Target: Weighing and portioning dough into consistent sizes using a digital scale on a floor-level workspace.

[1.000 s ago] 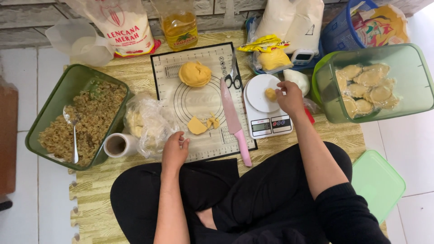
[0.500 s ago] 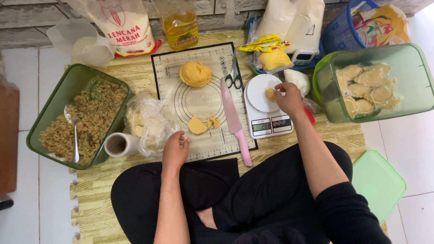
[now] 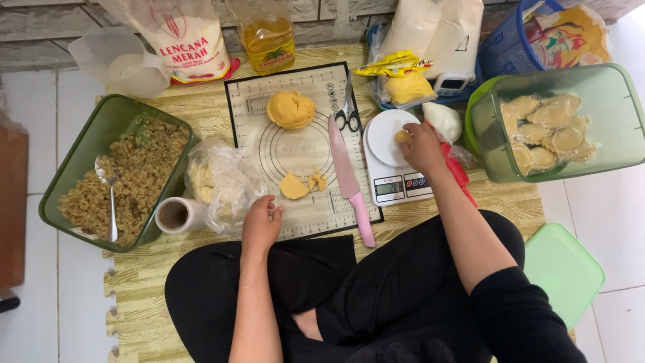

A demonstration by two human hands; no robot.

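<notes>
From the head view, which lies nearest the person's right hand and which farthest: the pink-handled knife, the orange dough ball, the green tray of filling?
Measured from the right hand:
1. Pink-handled knife, just to its left.
2. Orange dough ball, farther left, top of mat.
3. Green tray of filling, far left.

Home food-preparation area on a tiled floor. Evidence: woven floor mat (image 3: 201, 114), silicone pastry mat (image 3: 295, 148), digital kitchen scale (image 3: 393, 161), flour bag (image 3: 178, 33), oil bottle (image 3: 269, 33)
</notes>
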